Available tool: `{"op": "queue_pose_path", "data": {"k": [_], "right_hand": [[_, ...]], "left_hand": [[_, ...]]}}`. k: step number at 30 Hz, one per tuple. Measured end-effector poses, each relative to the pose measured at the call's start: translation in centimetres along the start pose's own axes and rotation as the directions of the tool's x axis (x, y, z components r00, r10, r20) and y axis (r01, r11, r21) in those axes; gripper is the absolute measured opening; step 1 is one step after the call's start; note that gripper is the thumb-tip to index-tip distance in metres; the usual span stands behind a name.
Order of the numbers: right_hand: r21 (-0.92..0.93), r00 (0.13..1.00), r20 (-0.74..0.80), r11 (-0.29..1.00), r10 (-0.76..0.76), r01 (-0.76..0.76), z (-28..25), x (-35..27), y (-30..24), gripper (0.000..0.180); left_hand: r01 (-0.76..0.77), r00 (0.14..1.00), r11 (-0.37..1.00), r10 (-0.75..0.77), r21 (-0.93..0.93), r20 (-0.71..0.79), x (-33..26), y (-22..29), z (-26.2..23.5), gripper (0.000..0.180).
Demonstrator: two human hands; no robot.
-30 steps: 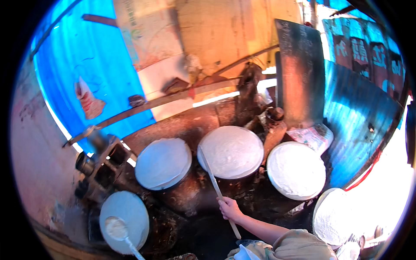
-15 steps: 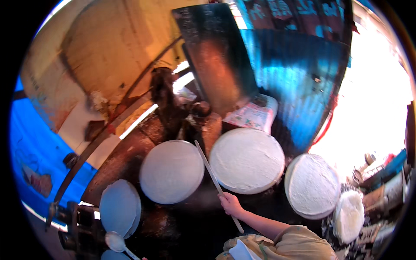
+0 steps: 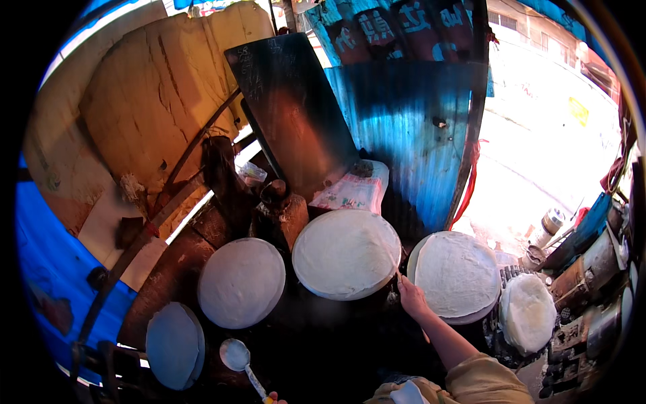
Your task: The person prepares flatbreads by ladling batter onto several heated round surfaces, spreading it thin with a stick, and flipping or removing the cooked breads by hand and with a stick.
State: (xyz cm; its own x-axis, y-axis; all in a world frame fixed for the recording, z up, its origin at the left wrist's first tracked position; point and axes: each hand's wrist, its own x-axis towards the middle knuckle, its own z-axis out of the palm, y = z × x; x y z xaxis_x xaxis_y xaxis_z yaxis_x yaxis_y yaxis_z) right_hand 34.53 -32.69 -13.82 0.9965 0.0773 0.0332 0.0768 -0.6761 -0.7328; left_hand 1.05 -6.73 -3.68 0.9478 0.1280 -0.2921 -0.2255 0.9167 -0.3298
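My right hand (image 3: pixel 412 296) is closed around a thin, pale flat stick. The stick's far end lies at the right edge of a large round pancake (image 3: pixel 343 252) on a griddle, where it is blurred. At the lower edge only the fingers of my left hand (image 3: pixel 274 398) show, closed on the yellow handle end of a ladle (image 3: pixel 235 355). The ladle's bowl looks whitish and hangs below a second pancake (image 3: pixel 241 283). Another pale round (image 3: pixel 173 345) lies farther left. Right of my right hand is a pancake (image 3: pixel 456 273) sitting slightly off its round plate.
A pile of pale flatbreads (image 3: pixel 528 314) lies at the right by metal cylinders (image 3: pixel 580 284). Behind the griddles stand a dark leaning board (image 3: pixel 293 121), a pack of printed bags (image 3: pixel 353 190) and a blue corrugated sheet (image 3: pixel 414 135). A curved metal bar (image 3: pixel 128 259) runs along the left.
My right hand and the stick have moved right, from between two griddles to the larger pancake's right edge. The ladle and left hand have come farther into view. The whole view has shifted.
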Motion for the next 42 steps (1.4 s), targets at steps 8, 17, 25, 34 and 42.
{"op": "queue_pose_path", "data": {"k": [8, 17, 25, 34, 42], "right_hand": [[-0.112, 0.956, 0.292, 0.993, -0.011, 0.046, -1.5, -3.8, 0.2, 0.026], [0.268, 0.940, 0.278, 0.955, -0.199, 0.124, -7.6, -6.4, 3.9, 0.023], [0.063, 0.977, -0.154, 0.988, 0.146, -0.138, -5.4, 9.7, 8.6, 0.037], [-0.033, 0.968, -0.003, 0.967, 0.253, -0.253, -2.0, 10.5, 8.7, 0.026], [0.227, 0.848, -0.439, 0.950, 0.298, -0.216, -12.9, 6.8, 7.1, 0.025]], "left_hand": [[0.019, 0.999, 0.997, -0.016, 0.075, -0.036, 2.7, -3.7, -0.3, 0.030], [0.094, 0.995, 0.994, -0.091, 0.059, -0.044, 8.3, -8.8, -0.3, 0.028], [0.115, 0.992, 0.992, -0.112, 0.058, -0.050, 10.5, -14.6, 0.2, 0.027], [0.070, 0.992, 0.997, -0.067, 0.027, -0.110, 6.9, -14.2, -0.9, 0.038], [0.152, 0.985, 0.988, -0.149, 0.038, -0.082, 5.7, -10.8, -2.1, 0.030]]}}
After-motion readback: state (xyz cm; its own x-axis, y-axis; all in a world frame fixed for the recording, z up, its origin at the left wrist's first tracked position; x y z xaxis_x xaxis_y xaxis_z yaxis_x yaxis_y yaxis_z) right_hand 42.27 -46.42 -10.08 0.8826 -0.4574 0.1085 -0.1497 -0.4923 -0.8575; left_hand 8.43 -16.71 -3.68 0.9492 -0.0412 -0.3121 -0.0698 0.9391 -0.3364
